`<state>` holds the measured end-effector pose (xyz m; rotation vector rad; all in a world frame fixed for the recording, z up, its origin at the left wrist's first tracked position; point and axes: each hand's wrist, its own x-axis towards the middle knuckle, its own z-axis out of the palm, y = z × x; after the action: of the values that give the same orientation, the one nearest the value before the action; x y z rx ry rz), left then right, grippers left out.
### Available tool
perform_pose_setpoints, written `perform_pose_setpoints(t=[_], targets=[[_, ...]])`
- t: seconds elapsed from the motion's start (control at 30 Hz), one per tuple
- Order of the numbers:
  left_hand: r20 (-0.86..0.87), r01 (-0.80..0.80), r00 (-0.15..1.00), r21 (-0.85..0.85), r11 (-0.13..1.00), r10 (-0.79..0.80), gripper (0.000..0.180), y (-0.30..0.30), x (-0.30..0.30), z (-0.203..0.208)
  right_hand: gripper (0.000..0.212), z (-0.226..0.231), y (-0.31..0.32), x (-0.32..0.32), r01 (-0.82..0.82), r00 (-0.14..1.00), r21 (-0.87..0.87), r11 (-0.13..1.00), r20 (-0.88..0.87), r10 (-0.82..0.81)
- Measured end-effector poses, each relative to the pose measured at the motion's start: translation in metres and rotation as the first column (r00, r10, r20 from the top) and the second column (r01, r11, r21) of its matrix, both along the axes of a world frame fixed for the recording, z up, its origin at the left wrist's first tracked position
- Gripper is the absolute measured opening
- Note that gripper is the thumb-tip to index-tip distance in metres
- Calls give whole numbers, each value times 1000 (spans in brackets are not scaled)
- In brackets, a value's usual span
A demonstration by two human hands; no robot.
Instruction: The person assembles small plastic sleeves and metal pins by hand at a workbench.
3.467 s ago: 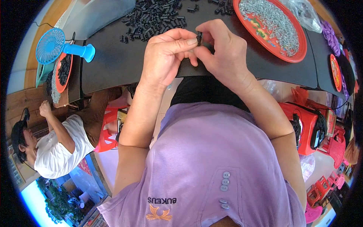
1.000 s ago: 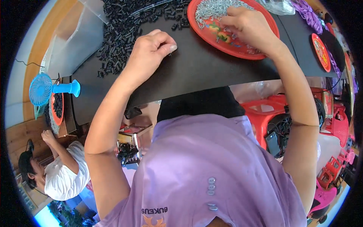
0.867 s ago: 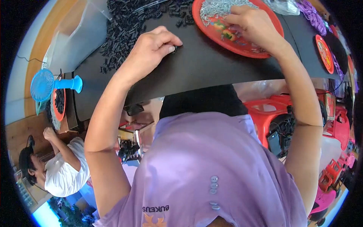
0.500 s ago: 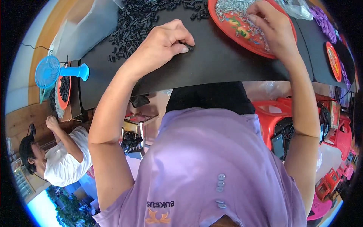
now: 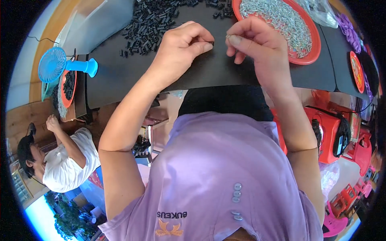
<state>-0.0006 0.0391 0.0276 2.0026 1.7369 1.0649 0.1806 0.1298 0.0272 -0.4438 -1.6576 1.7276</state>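
Above the dark table (image 5: pixel 193 76), my left hand (image 5: pixel 181 46) pinches a small black plastic piece (image 5: pixel 212 43) between thumb and fingertips; most of it is hidden. Close by on its right, my right hand (image 5: pixel 263 46) pinches a tiny, pale shiny metal piece (image 5: pixel 228 36), too small to make out its shape. The two hands stay apart. Behind my left hand spreads a loose heap of small black plastic pieces (image 5: pixel 146 28). A red-rimmed plate (image 5: pixel 316 44) beyond my right hand holds many tiny silvery metal pieces (image 5: pixel 295 32).
A translucent bin (image 5: pixel 100 26) lies left of the heap. At the table's left end stands a blue fan (image 5: pixel 52 64). Clear plastic bags (image 5: pixel 321 16) and purple cord (image 5: pixel 348 30) lie at the far right. A person in white (image 5: pixel 70 160) sits at lower left.
My right hand has come left from over the plate, bringing a tiny metal piece close to my left hand. My left hand keeps its pinch on the black plastic piece.
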Motion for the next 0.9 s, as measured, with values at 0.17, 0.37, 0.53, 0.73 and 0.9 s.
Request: perform_pose_setpoints(t=[0.17,0.37,0.53,0.73,0.9], targets=[[581,-166,769,-222,961,267,10,-18,14,-7,7,-2,-8,-9,30,996,170,985,78,-44],[751,-185,616,-155,970,238,13,-25,21,-14,7,-4,-7,-23,-3,985,369,929,159,-60],[749,-190,623,-133,973,224,11,-29,20,-18,9,-4,-10,-31,-8,985,345,939,163,-52],[751,-212,626,-96,972,211,7,-36,19,-19,13,2,-8,-39,-102,974,81,991,210,84],[827,-229,523,-96,969,206,7,-40,14,-14,12,-4,-19,-43,-10,988,310,951,152,-39]])
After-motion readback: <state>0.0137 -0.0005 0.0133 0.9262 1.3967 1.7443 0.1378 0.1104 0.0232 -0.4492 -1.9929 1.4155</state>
